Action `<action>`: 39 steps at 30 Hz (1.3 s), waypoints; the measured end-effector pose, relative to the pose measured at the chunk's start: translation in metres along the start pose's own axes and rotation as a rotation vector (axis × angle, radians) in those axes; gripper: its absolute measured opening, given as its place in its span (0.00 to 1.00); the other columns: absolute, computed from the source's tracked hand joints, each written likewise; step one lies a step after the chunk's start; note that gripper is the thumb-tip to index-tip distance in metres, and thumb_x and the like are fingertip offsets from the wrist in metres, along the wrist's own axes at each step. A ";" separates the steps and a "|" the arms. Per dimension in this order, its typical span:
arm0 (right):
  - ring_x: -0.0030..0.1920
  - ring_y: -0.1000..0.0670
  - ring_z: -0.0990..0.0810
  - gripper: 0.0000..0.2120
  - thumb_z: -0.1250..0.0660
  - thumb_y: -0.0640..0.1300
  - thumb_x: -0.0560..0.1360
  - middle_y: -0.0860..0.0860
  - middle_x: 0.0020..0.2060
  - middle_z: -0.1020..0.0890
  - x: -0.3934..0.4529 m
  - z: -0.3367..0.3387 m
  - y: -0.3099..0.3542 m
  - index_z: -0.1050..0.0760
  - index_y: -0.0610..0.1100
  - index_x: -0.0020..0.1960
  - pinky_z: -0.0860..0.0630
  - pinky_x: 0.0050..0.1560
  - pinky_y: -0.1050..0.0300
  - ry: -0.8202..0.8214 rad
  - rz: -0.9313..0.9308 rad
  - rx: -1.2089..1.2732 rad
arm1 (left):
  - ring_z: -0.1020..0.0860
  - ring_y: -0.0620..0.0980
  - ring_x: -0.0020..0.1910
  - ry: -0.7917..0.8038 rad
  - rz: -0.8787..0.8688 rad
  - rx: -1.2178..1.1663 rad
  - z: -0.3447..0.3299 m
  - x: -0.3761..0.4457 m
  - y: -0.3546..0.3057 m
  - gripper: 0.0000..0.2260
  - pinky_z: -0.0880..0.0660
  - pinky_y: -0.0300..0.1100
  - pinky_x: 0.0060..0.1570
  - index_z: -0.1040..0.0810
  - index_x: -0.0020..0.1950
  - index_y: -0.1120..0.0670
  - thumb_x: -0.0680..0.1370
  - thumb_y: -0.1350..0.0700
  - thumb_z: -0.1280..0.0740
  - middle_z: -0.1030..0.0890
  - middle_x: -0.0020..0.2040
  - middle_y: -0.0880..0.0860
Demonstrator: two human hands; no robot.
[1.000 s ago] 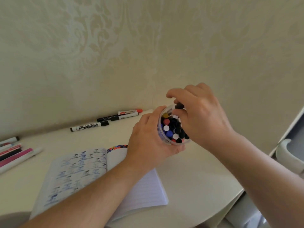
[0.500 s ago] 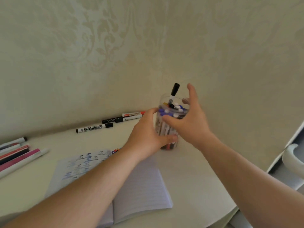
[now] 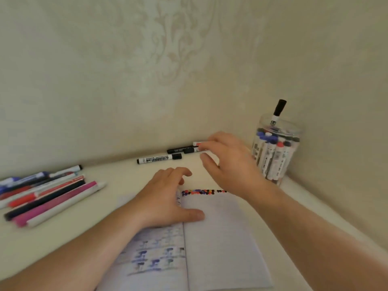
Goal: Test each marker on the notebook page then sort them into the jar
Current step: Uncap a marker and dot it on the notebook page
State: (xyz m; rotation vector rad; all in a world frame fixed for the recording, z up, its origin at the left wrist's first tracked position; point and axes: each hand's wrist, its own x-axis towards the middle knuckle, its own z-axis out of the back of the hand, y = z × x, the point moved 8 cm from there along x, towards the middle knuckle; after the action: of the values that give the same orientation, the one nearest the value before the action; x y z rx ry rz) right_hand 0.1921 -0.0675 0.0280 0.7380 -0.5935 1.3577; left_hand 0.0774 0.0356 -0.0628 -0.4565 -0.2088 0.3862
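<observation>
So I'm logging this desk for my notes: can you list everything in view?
jar: one, clear, full of markers, in the right corner by the wall.
tall marker: one, black cap, sticks up out of the jar.
markers by the wall: at least three, white and black.
pens: a bunch, mixed colours, left on the desk.
notebook: one, open, colour dots along the top.
left hand: rests on the notebook.
right hand: reaches to the markers by the wall.

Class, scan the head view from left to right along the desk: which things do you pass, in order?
Marker pile → left hand → right hand → jar.
</observation>
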 end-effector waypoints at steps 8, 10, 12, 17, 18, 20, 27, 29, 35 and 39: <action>0.57 0.47 0.24 0.13 0.34 0.59 0.80 0.48 0.58 0.25 0.047 -0.174 -0.036 0.17 0.56 0.58 0.25 0.59 0.50 0.656 -0.389 0.109 | 0.36 0.43 0.54 -0.047 0.001 0.012 0.005 -0.004 0.000 0.34 0.32 0.39 0.51 0.37 0.55 0.42 0.62 0.28 0.24 0.36 0.52 0.35; 0.61 0.48 0.25 0.15 0.31 0.62 0.77 0.49 0.58 0.21 0.053 -0.184 -0.037 0.17 0.56 0.59 0.25 0.62 0.49 0.682 -0.347 -0.003 | 0.36 0.43 0.52 -0.062 0.007 0.018 0.007 -0.005 0.001 0.32 0.33 0.38 0.48 0.37 0.53 0.43 0.63 0.29 0.24 0.35 0.50 0.37; 0.56 0.48 0.21 0.13 0.29 0.59 0.77 0.51 0.54 0.17 0.059 -0.181 -0.032 0.17 0.53 0.55 0.21 0.57 0.49 0.696 -0.294 -0.074 | 0.35 0.43 0.52 -0.074 0.007 0.012 0.010 -0.005 0.003 0.32 0.32 0.38 0.49 0.37 0.52 0.44 0.63 0.29 0.24 0.35 0.50 0.37; 0.39 0.50 0.22 0.14 0.35 0.57 0.83 0.50 0.40 0.18 0.040 -0.113 -0.031 0.22 0.48 0.48 0.24 0.43 0.50 0.620 -0.365 0.071 | 0.35 0.43 0.56 -0.037 0.004 0.020 0.008 -0.004 0.006 0.32 0.29 0.41 0.56 0.36 0.56 0.41 0.63 0.27 0.26 0.33 0.54 0.37; 0.36 0.50 0.23 0.14 0.35 0.56 0.83 0.50 0.38 0.18 0.031 -0.088 -0.033 0.22 0.47 0.47 0.25 0.40 0.51 0.537 -0.423 0.185 | 0.35 0.43 0.58 -0.024 -0.006 0.049 0.007 -0.004 0.004 0.32 0.30 0.41 0.59 0.35 0.58 0.40 0.63 0.26 0.27 0.33 0.56 0.37; 0.31 0.52 0.26 0.11 0.34 0.51 0.83 0.50 0.33 0.20 0.003 -0.045 -0.036 0.23 0.45 0.47 0.28 0.33 0.56 0.442 -0.564 0.469 | 0.37 0.43 0.63 -0.013 -0.039 0.123 0.007 -0.003 -0.003 0.36 0.33 0.42 0.63 0.35 0.65 0.38 0.64 0.26 0.28 0.33 0.61 0.39; 0.30 0.44 0.24 0.02 0.28 0.40 0.71 0.38 0.35 0.19 -0.070 0.000 -0.023 0.16 0.42 0.42 0.31 0.30 0.56 0.365 -0.769 1.185 | 0.29 0.38 0.58 -0.027 -0.214 0.033 0.004 -0.007 -0.071 0.26 0.29 0.41 0.59 0.36 0.72 0.41 0.77 0.38 0.31 0.27 0.64 0.40; 0.28 0.46 0.28 0.08 0.28 0.44 0.75 0.43 0.30 0.22 -0.074 -0.003 -0.023 0.17 0.41 0.39 0.34 0.29 0.55 0.243 -0.779 1.213 | 0.25 0.41 0.51 -0.053 -0.209 -0.069 -0.002 -0.008 -0.084 0.17 0.28 0.42 0.50 0.31 0.67 0.45 0.82 0.40 0.36 0.23 0.56 0.42; 0.27 0.49 0.34 0.11 0.29 0.38 0.79 0.41 0.30 0.29 -0.073 -0.002 -0.028 0.32 0.41 0.46 0.37 0.26 0.59 0.009 -0.741 1.177 | 0.26 0.43 0.46 -0.215 -0.252 -0.140 -0.002 -0.007 -0.085 0.03 0.31 0.42 0.43 0.32 0.55 0.45 0.85 0.48 0.41 0.24 0.48 0.42; 0.28 0.49 0.29 0.18 0.26 0.46 0.73 0.40 0.29 0.24 -0.078 -0.010 -0.021 0.33 0.38 0.39 0.34 0.27 0.61 0.070 -0.731 1.209 | 0.21 0.47 0.45 -0.199 -0.265 0.037 -0.014 -0.002 -0.083 0.14 0.24 0.50 0.44 0.33 0.58 0.44 0.84 0.38 0.51 0.19 0.49 0.42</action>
State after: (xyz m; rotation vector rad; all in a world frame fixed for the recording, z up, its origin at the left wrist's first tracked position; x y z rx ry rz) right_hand 0.2027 -0.1114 -0.0403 1.6482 0.6331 0.9234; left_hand 0.1056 -0.0388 -0.0363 -0.3486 -0.4499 0.1751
